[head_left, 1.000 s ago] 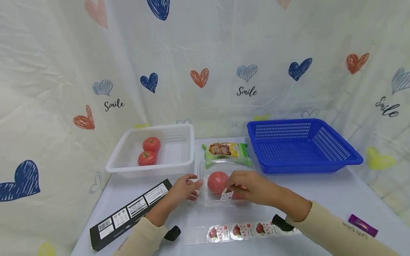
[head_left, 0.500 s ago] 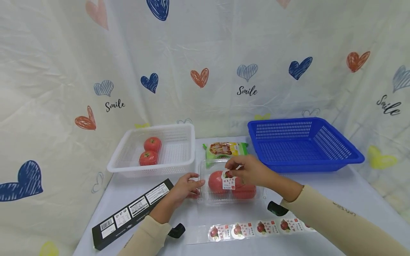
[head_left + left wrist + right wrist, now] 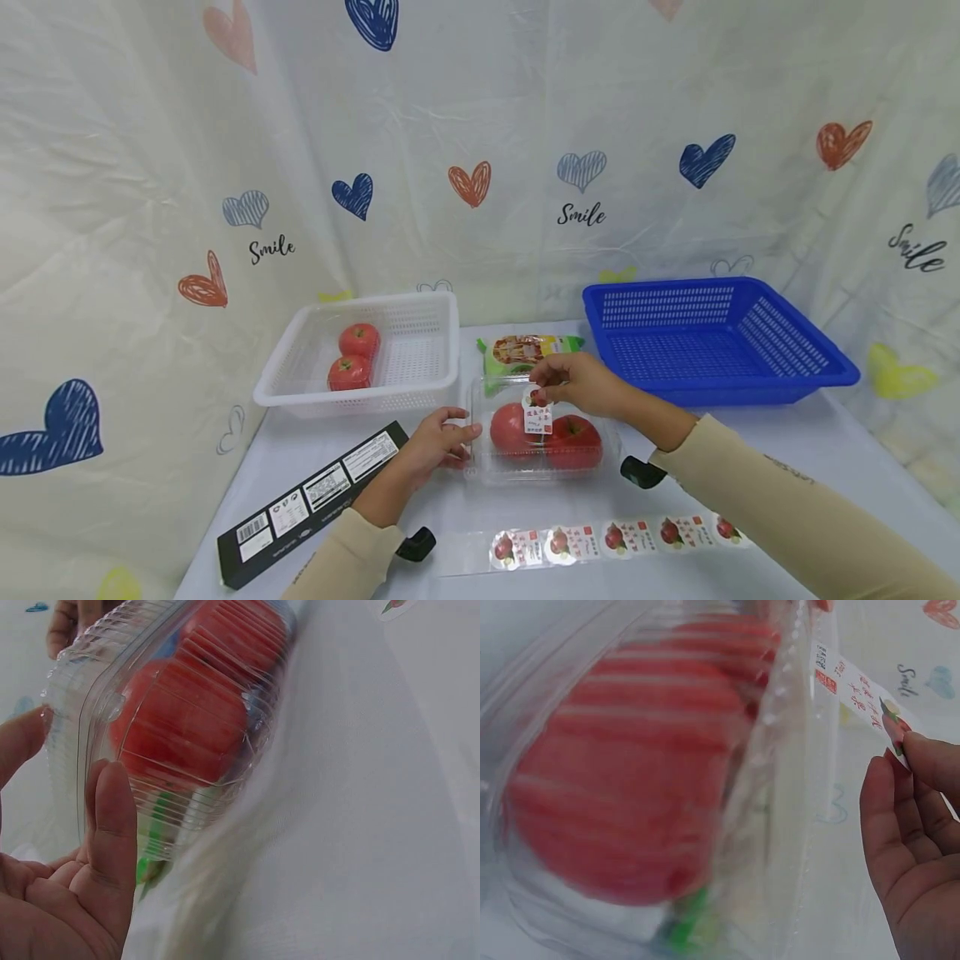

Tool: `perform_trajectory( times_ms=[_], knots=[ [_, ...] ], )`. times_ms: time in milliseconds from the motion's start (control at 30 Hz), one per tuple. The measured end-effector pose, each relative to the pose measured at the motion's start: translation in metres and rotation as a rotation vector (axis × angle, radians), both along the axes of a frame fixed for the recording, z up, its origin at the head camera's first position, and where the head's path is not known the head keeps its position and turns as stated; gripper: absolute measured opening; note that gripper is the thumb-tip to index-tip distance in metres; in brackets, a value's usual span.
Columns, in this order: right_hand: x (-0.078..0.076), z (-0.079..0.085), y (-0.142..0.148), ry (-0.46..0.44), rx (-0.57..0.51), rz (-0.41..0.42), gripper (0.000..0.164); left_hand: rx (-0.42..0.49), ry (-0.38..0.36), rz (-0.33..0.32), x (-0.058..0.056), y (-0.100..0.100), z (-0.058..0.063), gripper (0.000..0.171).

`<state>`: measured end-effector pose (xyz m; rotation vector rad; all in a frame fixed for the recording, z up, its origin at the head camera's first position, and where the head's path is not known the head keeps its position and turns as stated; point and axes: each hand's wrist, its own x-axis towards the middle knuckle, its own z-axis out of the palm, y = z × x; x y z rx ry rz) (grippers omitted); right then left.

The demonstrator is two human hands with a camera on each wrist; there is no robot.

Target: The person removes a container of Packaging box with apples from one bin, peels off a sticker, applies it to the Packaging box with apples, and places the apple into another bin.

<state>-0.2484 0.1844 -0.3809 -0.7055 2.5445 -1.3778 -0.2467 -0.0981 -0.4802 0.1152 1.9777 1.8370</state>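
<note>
A clear plastic clamshell box [image 3: 517,471] with two red tomatoes [image 3: 573,442] inside lies on the white cloth, lid down over them. My right hand [image 3: 581,383] pinches one end of a white sticker [image 3: 537,419] over the lid. The sticker has a printed red fruit and red lettering; in the right wrist view its free end slants toward the lid. At the box's left end, my left hand [image 3: 437,440] rests with fairly straight fingers. In the left wrist view, its fingertips [image 3: 112,780] lie at the box's rim and another fingertip is right at the lid's edge.
A strip of similar stickers [image 3: 570,542] lies in front. A white basket [image 3: 420,392] at back left holds a clear box of two tomatoes [image 3: 350,372]. A blue basket [image 3: 720,392] stands at back right, a green food packet [image 3: 517,346] between. A black carton [image 3: 311,504] lies at left.
My right hand has moved up and back from the box's front, lifting the sticker so its printed face shows above the lid. My left hand has stayed at the box's left end.
</note>
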Motion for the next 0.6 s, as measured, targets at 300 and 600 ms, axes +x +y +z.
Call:
perform_trajectory(
  times_ms=[300, 600],
  knots=[
    [-0.004, -0.013, 0.001, 0.006, 0.063, -0.036, 0.02, -0.019, -0.002, 0.009, 0.003, 0.0, 0.002, 0.071],
    [-0.007, -0.02, 0.002, 0.059, 0.135, -0.084, 0.026, -0.02, 0.006, -0.008, 0.003, -0.001, 0.004, 0.073]
  ],
)
